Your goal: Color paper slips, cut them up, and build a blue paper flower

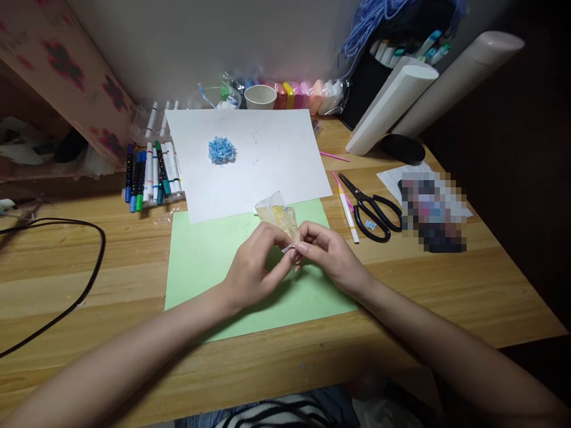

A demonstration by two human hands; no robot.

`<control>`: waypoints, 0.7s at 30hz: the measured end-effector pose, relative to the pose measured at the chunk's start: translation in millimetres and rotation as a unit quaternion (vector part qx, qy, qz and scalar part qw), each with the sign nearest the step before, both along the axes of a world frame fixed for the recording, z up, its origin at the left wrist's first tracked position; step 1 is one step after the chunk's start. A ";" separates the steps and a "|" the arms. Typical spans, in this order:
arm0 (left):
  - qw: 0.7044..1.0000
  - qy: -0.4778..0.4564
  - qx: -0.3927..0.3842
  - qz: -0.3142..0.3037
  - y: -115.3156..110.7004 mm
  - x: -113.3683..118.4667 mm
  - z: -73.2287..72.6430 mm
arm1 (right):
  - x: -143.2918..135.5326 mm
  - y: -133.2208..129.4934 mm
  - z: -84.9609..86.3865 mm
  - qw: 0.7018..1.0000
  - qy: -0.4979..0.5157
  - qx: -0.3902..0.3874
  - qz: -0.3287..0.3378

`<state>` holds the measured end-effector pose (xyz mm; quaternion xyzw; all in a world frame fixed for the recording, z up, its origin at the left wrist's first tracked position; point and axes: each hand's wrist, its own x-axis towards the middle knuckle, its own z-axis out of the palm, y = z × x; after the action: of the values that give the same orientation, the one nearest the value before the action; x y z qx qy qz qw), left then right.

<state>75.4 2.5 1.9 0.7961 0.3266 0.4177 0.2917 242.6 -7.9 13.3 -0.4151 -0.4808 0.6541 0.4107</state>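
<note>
Both of my hands meet above a green sheet and pinch a small, thin, yellowish wrapper with a translucent upper part. My left hand grips its gathered lower end between thumb and bent fingers. From the other side, my right hand presses thumb and fingertips on the same narrow end. The wrapper flares away from me, its wide end uppermost. What it may contain is hidden. Beyond it, a clump of blue and white shreds lies on a white sheet that overlaps the green one.
Black-handled scissors and a white marker lie at right, near a pixelated object. Several markers lie at left. A paper cup and colourful clay packs line the wall. A black cable curves at far left.
</note>
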 end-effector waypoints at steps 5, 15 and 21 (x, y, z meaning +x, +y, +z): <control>0.999 0.000 0.008 -0.035 -0.1 -2.2 -2.6 | 1.6 -0.3 0.4 1.000 -0.012 -0.005 -0.007; 1.000 -0.012 -0.002 -0.014 -0.3 -1.5 -2.3 | 0.6 -0.7 1.3 1.000 -0.023 0.001 0.002; 1.000 -0.021 -0.009 -0.005 0.8 -0.8 -1.1 | 1.8 -3.8 -0.5 0.997 -0.059 0.037 0.015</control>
<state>74.6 3.3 0.8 0.7862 0.3205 0.4297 0.3074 244.3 -11.7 12.7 -0.4302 -0.5343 0.6163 0.3867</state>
